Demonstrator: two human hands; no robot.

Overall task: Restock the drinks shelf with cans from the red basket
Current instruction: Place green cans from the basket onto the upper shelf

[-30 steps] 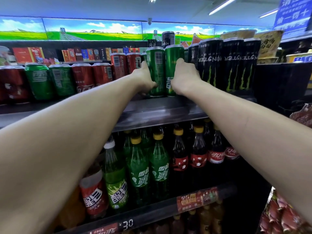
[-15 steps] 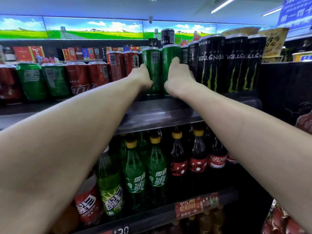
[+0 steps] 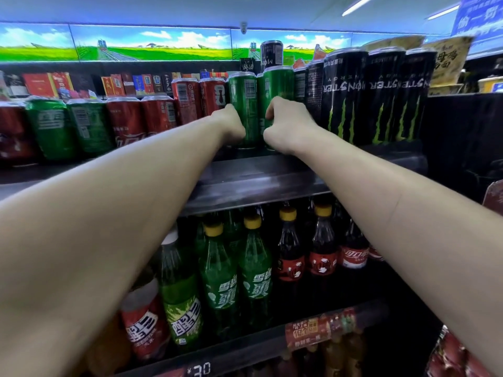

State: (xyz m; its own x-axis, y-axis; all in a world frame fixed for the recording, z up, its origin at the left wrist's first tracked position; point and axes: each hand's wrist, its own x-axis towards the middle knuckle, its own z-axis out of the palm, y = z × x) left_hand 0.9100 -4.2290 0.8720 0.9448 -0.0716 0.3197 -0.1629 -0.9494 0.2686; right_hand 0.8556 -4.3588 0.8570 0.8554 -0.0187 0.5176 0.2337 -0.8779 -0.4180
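Stretching across the frame, a dark metal drinks shelf (image 3: 258,183) carries rows of cans. Big black Monster Energy cans (image 3: 343,96) stand upper right, their lettering mirrored. Red Coca-Cola cans (image 3: 123,121) and squat green Sprite cans (image 3: 49,126) fill the left. Below sit green Sprite bottles (image 3: 255,270) and dark cola bottles (image 3: 290,257); a price strip (image 3: 200,369) reads 30. At centre, two tall green cans stand upright on the shelf, side by side. Left hand (image 3: 231,123) curls round the left green can (image 3: 243,107); right hand (image 3: 285,129) grips the right green can (image 3: 277,91).
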